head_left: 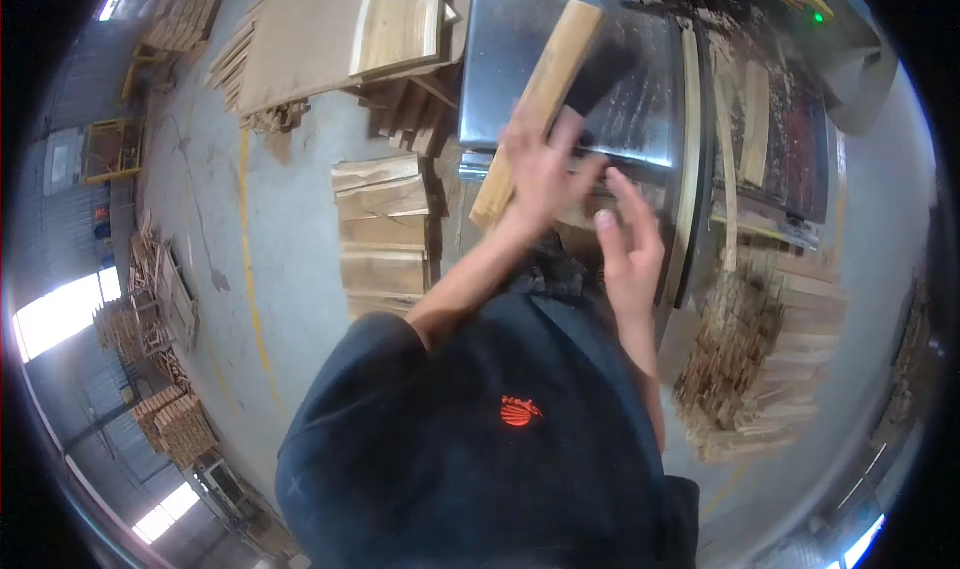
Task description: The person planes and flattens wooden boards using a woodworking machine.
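Observation:
Over the near edge of a shiny metal machine table (515, 59), my left hand (540, 164) lies across a long wooden strip (565, 54). The strip slants from upper right to lower left, and its lower end sticks out past the table edge. Motion blurs this hand, and its grip on the strip is partly hidden. To its right, my right hand (632, 244) is raised with the fingers apart and nothing in it, close to the left fingertips but not on the strip.
Stacked boards (385, 234) stand left of the machine, with wide planks (400, 19) above them. A long light strip (690, 159) runs along the machine's right part. Piled wood pieces (735, 359) lie at the lower right. A yellow device (805, 1) shows a green light.

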### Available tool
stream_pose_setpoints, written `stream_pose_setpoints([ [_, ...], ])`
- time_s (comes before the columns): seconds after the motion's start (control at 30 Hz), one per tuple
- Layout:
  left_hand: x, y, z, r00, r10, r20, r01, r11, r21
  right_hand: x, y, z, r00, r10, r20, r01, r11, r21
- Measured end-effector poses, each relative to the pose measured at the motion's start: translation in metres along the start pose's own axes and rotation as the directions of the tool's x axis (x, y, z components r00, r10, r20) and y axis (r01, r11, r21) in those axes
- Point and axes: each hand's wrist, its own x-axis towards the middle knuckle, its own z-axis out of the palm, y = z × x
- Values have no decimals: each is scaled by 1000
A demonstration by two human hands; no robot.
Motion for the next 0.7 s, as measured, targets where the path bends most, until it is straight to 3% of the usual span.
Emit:
stream_pose_setpoints([
  [0.03, 0, -43, 33, 993, -119, 25, 114, 985, 130, 5, 18, -4, 999, 25, -48, -27, 999, -44],
  [0.1, -8, -97, 88, 963, -197, 183, 203, 979, -15, 9, 44, -14, 984, 103, -145, -113, 992, -63],
  [0.13, -4, -104, 99, 937, -222, 270, 253, 964, -86, 12, 54, -20, 968, 172, -181, -178, 984, -22],
  [0.17, -4, -107, 109, 953, -215, 214, 220, 975, 1, 15, 61, -27, 967, 174, -187, -194, 977, -93],
  [0.27, 31, -86, 75, 889, -255, 380, 322, 939, -122, 23, 71, -37, 940, 272, -206, -280, 960, -7],
  [0.4, 41, -104, 93, 882, -328, 338, 453, 786, -420, 27, 71, -36, 937, 326, -129, -331, 943, -19],
  [0.47, 56, -101, 73, 612, -442, 656, 776, 174, -606, 24, 72, -24, 946, 322, -23, -322, 947, 4],
  [0.5, 66, -110, 64, 325, -274, 905, 888, -240, -392, 21, 72, -17, 948, 318, 30, -318, 948, 18],
  [0.6, 56, -104, 72, 535, 54, 843, 511, -816, -271, 14, 62, 0, 954, 183, 238, -126, 963, -238],
  [0.63, 63, -87, 64, 470, 18, 883, 375, -909, -182, 12, 54, 2, 935, 154, 320, -64, 959, -276],
  [0.67, 59, -83, 69, 492, 51, 869, 322, -938, -128, 9, 43, 3, 906, 129, 403, 1, 951, -308],
  [0.7, 54, -79, 74, 516, 81, 853, 269, -961, -71, 4, 33, 3, 889, 180, 422, -47, 951, -306],
])
